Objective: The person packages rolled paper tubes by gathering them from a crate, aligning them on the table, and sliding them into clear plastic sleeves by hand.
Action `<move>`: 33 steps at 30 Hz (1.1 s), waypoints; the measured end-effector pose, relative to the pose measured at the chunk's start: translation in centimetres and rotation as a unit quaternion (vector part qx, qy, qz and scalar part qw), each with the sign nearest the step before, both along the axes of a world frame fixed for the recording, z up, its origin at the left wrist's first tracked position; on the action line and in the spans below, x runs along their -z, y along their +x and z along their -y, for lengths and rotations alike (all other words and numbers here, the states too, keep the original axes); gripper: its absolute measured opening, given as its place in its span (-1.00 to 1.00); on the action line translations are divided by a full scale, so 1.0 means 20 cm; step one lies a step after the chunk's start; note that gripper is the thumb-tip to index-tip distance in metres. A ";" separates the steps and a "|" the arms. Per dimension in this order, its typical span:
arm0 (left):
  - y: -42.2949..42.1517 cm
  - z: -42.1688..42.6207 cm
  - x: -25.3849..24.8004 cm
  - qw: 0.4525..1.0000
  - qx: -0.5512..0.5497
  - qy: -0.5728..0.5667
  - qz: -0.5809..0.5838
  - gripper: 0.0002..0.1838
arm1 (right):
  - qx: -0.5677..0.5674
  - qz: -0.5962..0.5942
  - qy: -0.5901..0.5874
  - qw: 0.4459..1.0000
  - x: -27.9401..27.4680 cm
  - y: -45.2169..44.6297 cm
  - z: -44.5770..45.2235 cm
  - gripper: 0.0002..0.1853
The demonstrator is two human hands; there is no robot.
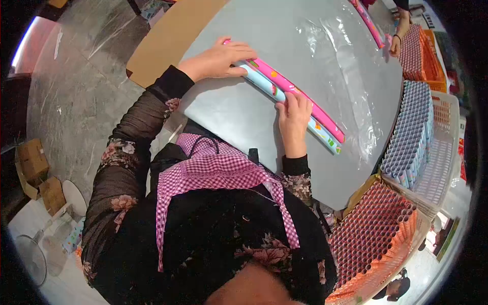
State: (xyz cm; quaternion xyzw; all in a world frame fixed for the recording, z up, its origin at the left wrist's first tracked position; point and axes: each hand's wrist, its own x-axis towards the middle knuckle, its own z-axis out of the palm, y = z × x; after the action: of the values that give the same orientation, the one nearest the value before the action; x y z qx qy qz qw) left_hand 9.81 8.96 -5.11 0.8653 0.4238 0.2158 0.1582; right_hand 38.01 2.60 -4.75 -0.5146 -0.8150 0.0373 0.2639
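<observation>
Two slim printed rolls lie side by side, slanting across the grey table (223, 114). One is a pink roll (320, 116) with a fruit print; the nearer is a light blue roll (264, 86), also with fruit on it. My left hand (221, 60) is over their upper-left ends, its fingers across the pink roll and its thumb by the blue one. My right hand (294, 119) grips the blue roll past its middle, thumb on the near side and fingertips reaching the pink roll. The undersides of both rolls are hidden.
Clear plastic film (351, 86) lies on the table's right side. Baskets hold stacked orange tubes (368, 234) and blue tubes (409, 134) along the right edge. Another person's hand (395, 46) is near a pink roll (370, 25) at top right. Brown cardboard (162, 43) borders the upper left.
</observation>
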 end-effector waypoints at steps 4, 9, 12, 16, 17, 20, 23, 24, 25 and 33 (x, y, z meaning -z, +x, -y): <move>-0.01 -0.01 -0.02 1.000 0.009 -0.008 -0.009 -0.49 | 0.005 -0.012 -0.006 1.000 0.02 0.00 0.00 -0.63; -0.01 -0.01 -0.01 0.999 0.021 0.000 -0.026 -0.47 | -0.002 -0.004 0.000 1.000 0.01 -0.01 0.00 -0.62; -0.01 0.00 0.00 0.999 0.019 0.020 -0.036 -0.46 | 0.003 -0.022 -0.008 1.000 0.01 -0.02 0.00 -0.64; -0.02 -0.01 0.00 0.999 0.025 0.016 -0.035 -0.43 | -0.004 -0.037 0.003 0.999 0.03 -0.03 -0.01 -0.64; -0.02 -0.01 0.00 0.999 0.027 0.013 -0.031 -0.42 | -0.004 -0.037 0.002 0.999 0.03 -0.02 -0.01 -0.64; -0.02 -0.01 -0.02 0.999 0.029 0.009 -0.036 -0.40 | -0.011 -0.032 0.012 0.999 0.04 -0.02 -0.02 -0.62; -0.02 0.00 -0.01 0.999 0.025 0.029 -0.032 -0.38 | -0.014 -0.029 -0.001 0.999 0.04 -0.01 -0.01 -0.58; -0.02 0.00 -0.01 0.999 0.024 0.029 -0.032 -0.38 | -0.012 -0.018 -0.005 1.000 0.03 -0.01 -0.01 -0.53; -0.02 0.00 -0.01 0.999 0.024 0.028 -0.033 -0.39 | -0.010 -0.007 -0.010 1.000 0.01 -0.02 -0.02 -0.48; -0.02 -0.01 0.02 0.998 0.033 0.045 0.011 -0.49 | -0.100 0.050 -0.008 0.994 -0.08 -0.07 -0.18 -0.21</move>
State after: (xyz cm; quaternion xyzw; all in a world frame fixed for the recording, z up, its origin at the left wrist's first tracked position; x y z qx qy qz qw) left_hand 9.37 9.21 -5.57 0.8827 0.3833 0.2386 0.1304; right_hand 36.65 6.28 -3.17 -0.4341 -0.8741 0.0439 0.2136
